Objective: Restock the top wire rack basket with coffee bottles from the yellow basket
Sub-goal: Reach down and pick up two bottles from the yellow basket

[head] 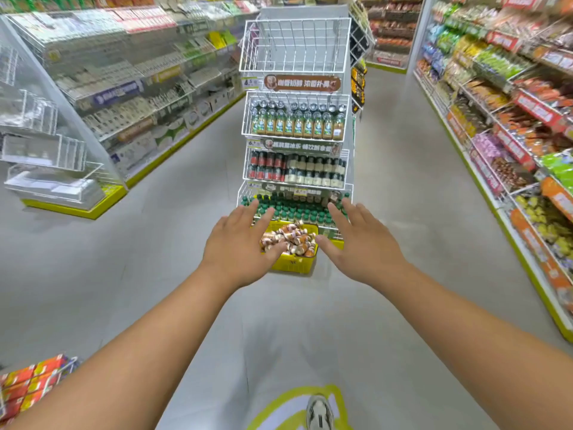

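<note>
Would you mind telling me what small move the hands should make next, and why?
Probably lower both hands to grip bottles in the yellow basket. The left hand and right hand are open above it, holding nothing, and the top basket appears empty.

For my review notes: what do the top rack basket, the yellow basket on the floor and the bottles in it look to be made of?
Top rack basket: thin metal wire with a white coating, judging by its open welded grid.
Yellow basket: likely moulded plastic, with an opaque, evenly coloured, slightly glossy wall.
Coffee bottles: too blurred to tell plastic from glass; brown-and-white labels and pale caps show.
</note>
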`<state>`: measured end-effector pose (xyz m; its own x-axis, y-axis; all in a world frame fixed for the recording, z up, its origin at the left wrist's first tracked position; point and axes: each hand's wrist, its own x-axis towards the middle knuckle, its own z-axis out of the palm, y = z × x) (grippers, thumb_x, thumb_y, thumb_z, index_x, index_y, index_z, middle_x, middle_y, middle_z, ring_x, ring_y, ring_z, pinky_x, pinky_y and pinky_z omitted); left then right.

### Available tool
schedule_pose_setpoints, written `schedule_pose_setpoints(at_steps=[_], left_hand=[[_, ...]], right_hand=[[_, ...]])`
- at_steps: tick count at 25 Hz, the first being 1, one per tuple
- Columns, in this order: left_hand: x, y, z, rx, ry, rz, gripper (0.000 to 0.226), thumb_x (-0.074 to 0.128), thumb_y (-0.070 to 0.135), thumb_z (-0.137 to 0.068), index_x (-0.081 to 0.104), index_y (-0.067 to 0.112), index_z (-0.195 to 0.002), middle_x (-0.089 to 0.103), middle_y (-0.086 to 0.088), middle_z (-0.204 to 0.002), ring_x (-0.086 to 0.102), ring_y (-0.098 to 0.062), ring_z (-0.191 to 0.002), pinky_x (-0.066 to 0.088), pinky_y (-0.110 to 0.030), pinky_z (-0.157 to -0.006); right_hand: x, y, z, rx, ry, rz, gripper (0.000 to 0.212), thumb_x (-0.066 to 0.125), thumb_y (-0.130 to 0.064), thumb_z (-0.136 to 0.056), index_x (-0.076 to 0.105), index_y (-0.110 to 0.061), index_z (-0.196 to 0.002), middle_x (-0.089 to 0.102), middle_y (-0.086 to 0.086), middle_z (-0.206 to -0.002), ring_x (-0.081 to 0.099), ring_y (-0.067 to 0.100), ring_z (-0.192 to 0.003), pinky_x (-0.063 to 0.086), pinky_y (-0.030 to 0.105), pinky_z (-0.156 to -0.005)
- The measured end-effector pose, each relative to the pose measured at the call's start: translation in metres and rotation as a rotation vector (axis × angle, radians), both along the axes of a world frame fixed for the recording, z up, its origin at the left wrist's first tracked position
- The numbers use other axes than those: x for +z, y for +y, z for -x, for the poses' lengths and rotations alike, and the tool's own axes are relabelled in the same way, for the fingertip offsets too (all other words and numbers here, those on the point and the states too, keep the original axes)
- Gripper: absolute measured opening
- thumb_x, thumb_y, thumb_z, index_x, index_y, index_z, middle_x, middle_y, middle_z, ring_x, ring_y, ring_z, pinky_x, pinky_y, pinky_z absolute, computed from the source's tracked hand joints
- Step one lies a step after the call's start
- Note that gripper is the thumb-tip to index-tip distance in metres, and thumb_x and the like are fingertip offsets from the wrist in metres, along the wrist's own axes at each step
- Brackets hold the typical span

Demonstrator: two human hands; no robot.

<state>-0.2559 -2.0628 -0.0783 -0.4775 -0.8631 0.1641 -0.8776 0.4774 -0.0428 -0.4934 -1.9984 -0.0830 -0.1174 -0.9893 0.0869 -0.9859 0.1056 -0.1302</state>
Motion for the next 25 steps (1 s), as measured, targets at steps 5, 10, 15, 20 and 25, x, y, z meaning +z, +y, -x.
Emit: schedule_pose_setpoints(at_steps=[5,10,15,20,25], left_hand=[[0.006,-0.162,0.056,0.007,0.023,-0.02,0.094,0.004,0.081,-0.081,0.016,0.034,-0.162,0.011,-0.002,-0.17,0.014,-0.025,-0.155,0.02,-0.047,-0.124],[0.002,-0.289,0.086,-0.017,0.018,-0.006,0.085,0.018,0.076,-0.088,0.021,0.034,-0.161,0.017,-0.004,-0.169,0.017,-0.027,-0.154,0.023,-0.048,-0.122],[-0.031,-0.422,0.102,-0.051,0.055,-0.009,0.08,0.03,0.073,-0.093,0.022,0.033,-0.161,0.019,-0.004,-0.168,0.019,-0.026,-0.154,0.024,-0.047,-0.122],[-0.074,-0.572,0.107,-0.09,0.071,-0.05,0.078,0.031,0.072,-0.095,0.012,0.035,-0.162,0.009,-0.001,-0.17,0.01,-0.025,-0.156,0.016,-0.046,-0.124],[-0.131,-0.682,0.114,-0.133,0.092,-0.151,0.083,0.026,0.074,-0.091,0.01,0.035,-0.162,0.009,-0.001,-0.171,0.01,-0.025,-0.156,0.017,-0.046,-0.123]], right_hand=[[-0.001,-0.165,0.051,0.027,-0.007,-0.023,0.081,0.025,-0.073,-0.099,0.006,-0.03,-0.165,0.002,0.002,-0.174,0.002,0.027,-0.159,0.014,0.047,-0.128],[-0.001,-0.29,0.08,0.036,0.02,-0.019,0.085,0.016,-0.078,-0.094,0.006,-0.031,-0.165,0.003,0.003,-0.174,0.004,0.028,-0.159,0.016,0.049,-0.127],[-0.027,-0.421,0.091,0.003,0.026,-0.033,0.082,0.021,-0.075,-0.098,0.002,-0.031,-0.165,0.0,0.003,-0.174,0.001,0.027,-0.16,0.014,0.05,-0.127],[-0.068,-0.559,0.086,-0.049,0.038,-0.097,0.083,0.015,-0.076,-0.097,-0.005,-0.031,-0.164,-0.005,0.003,-0.173,-0.002,0.027,-0.16,0.014,0.05,-0.128],[-0.114,-0.659,0.083,-0.093,-0.037,-0.177,0.079,0.021,-0.072,-0.1,-0.004,-0.032,-0.164,-0.007,0.0,-0.173,-0.005,0.024,-0.16,0.008,0.046,-0.129]])
